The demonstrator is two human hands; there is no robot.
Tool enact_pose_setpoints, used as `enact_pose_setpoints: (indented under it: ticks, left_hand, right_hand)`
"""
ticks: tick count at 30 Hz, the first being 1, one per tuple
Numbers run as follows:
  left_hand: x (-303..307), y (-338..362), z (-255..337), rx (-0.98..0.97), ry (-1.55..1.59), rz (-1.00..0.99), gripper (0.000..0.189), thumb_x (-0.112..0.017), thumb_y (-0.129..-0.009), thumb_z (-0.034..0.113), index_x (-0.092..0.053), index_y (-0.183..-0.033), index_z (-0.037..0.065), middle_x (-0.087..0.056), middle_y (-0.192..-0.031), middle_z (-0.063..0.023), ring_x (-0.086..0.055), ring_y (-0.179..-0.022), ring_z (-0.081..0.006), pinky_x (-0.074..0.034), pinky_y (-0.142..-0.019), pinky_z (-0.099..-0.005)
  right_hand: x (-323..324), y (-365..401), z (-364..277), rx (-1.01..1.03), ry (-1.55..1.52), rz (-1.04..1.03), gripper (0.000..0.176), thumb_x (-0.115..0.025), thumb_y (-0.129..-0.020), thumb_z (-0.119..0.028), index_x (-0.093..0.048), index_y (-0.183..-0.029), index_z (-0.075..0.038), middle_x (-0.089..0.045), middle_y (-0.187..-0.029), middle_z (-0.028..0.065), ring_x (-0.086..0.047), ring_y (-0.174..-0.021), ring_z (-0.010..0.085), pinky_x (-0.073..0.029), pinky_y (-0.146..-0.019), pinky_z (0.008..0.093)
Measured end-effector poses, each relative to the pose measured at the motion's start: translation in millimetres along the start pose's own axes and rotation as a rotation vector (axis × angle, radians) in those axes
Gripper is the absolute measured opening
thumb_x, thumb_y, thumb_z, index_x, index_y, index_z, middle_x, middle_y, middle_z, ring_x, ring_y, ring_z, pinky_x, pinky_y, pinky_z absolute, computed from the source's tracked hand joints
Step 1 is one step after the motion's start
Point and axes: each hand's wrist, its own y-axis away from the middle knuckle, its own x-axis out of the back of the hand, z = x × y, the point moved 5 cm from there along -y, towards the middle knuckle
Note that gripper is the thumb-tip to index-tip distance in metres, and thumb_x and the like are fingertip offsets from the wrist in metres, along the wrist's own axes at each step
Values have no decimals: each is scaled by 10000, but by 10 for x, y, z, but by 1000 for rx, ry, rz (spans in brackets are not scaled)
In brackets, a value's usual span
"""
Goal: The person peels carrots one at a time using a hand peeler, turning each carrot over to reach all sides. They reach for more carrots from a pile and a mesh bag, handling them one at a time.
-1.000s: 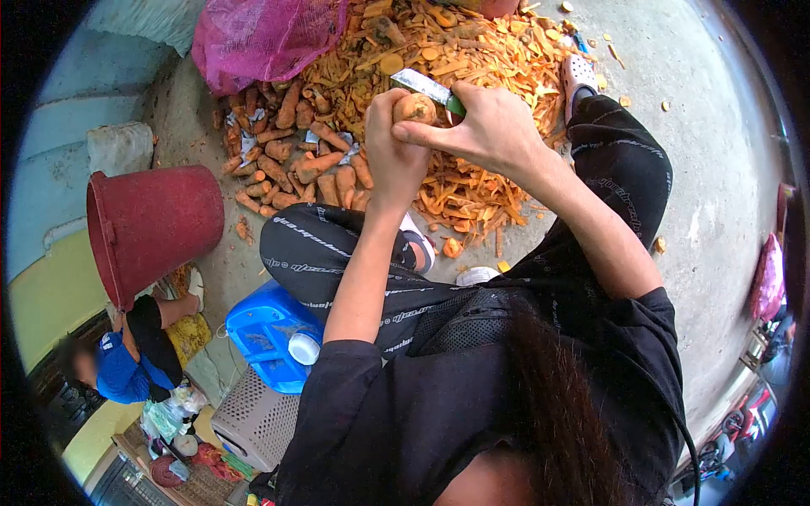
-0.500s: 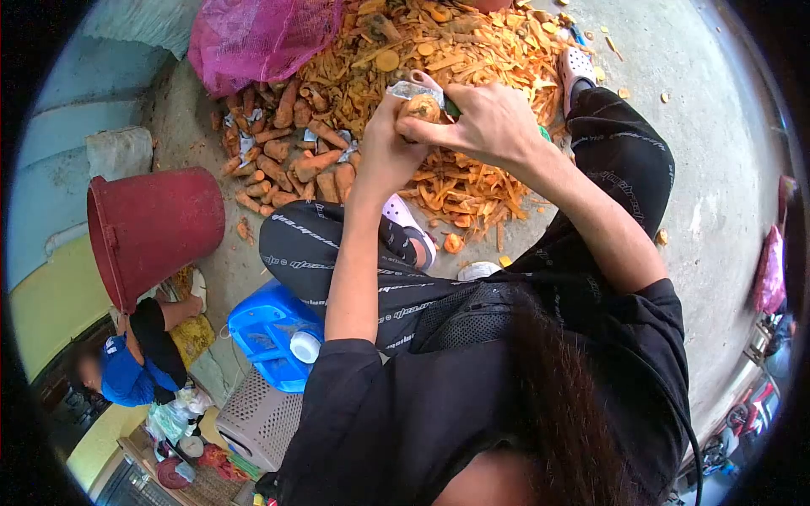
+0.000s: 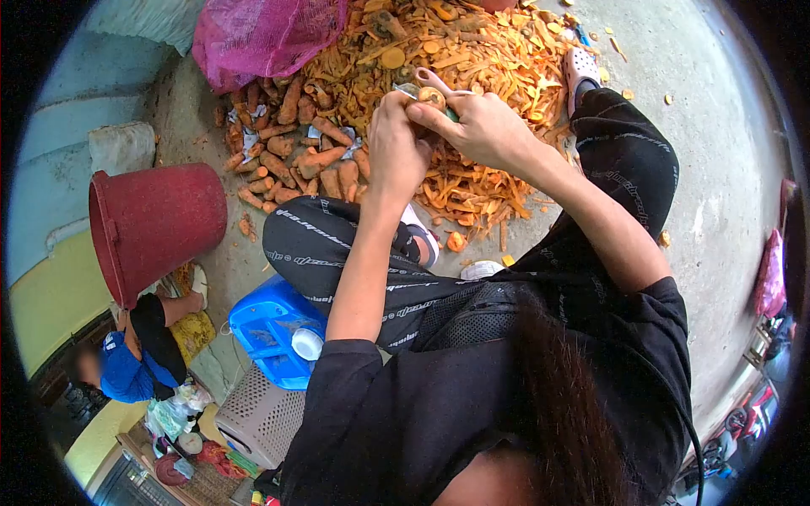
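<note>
My left hand (image 3: 400,152) is closed around a carrot, whose cut orange end (image 3: 431,98) points up between the two hands. My right hand (image 3: 496,128) grips a tool with a pink looped end (image 3: 429,78); its kind is mostly hidden by the fingers. A bit of green shows beside the right fingers. The right thumb lies against the carrot's end. Beneath and beyond both hands spreads a big heap of orange peelings (image 3: 481,181) and slices. Several unpeeled carrots (image 3: 299,160) lie on the floor left of my left hand.
A magenta mesh sack (image 3: 261,42) lies behind the carrots. A red bucket (image 3: 160,232) rests on its side at left, with a blue jug (image 3: 278,333) by my knee. A person in blue (image 3: 135,371) sits at far left. Concrete floor (image 3: 717,143) extends right.
The carrot has turned slightly in my hands, and its end sits a little further right. The pink loop shows more clearly. My left hand has rotated, with more of its back visible.
</note>
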Motion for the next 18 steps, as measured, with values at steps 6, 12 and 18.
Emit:
enact_pose_setpoints:
  ticks: [6, 12, 18]
  left_hand:
    - [-112, -48, -182, 212, 110, -148, 400, -700, -707, 88, -460, -1010, -12, -536, -956, -185, -521, -933, -372, -424, -813, -433]
    - [9, -13, -245, 347, 391, 117, 411, -704, -776, 197, -465, -1036, -14, -570, -914, -115, -587, -840, -230, -459, -767, -330]
    - [-165, 36, -378, 952, 1423, 50, 409, -634, -840, 273, -454, -1079, -6, -582, -981, -158, -605, -860, -272, -505, -877, -403]
  right_hand:
    - [160, -57, -98, -92, 53, -132, 748, -369, -837, -702, -652, -720, -19, -614, -918, 279, -627, -604, 364, -505, -579, 434]
    - [493, -161, -60, -351, -1936, -192, 548, -447, -887, -537, -605, -1013, -27, -479, -670, -2, -466, -610, 105, -400, -577, 288]
    - [605, -144, 55, -544, -1359, 104, 607, -393, -886, -596, -589, -1043, -43, -258, -561, -77, -272, -472, 47, -273, -436, 202]
